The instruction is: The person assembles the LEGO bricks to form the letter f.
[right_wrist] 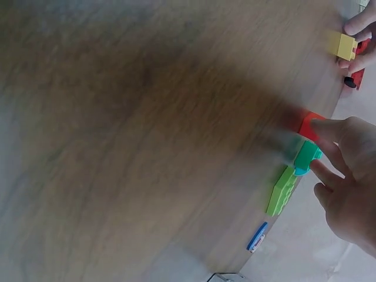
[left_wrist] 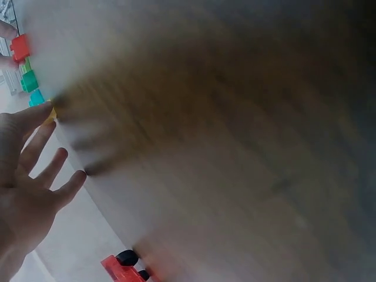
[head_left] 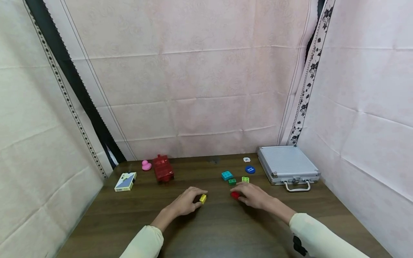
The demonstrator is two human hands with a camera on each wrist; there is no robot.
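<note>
Near the middle of the table, my left hand (head_left: 184, 203) pinches a yellow toy brick (head_left: 203, 199) between thumb and forefinger. In the left wrist view its other fingers are spread, and the brick is mostly hidden. To the right, my right hand (head_left: 255, 196) holds a red toy brick (head_left: 235, 195) by thumb and fingertips, low at the tabletop. Just beyond this hand sit a dark green brick (head_left: 232, 182), a turquoise brick (head_left: 227, 175) and a lime green brick (head_left: 245, 179). The right wrist view shows the red brick (right_wrist: 309, 126) beside the green one.
A silver case (head_left: 287, 163) with a handle stands at the back right. Left of it lie a blue disc (head_left: 250, 169) and a small white piece (head_left: 246, 159). At the back left are a red toy vehicle (head_left: 162, 168), a pink duck (head_left: 146, 165) and a small box (head_left: 125, 181).
</note>
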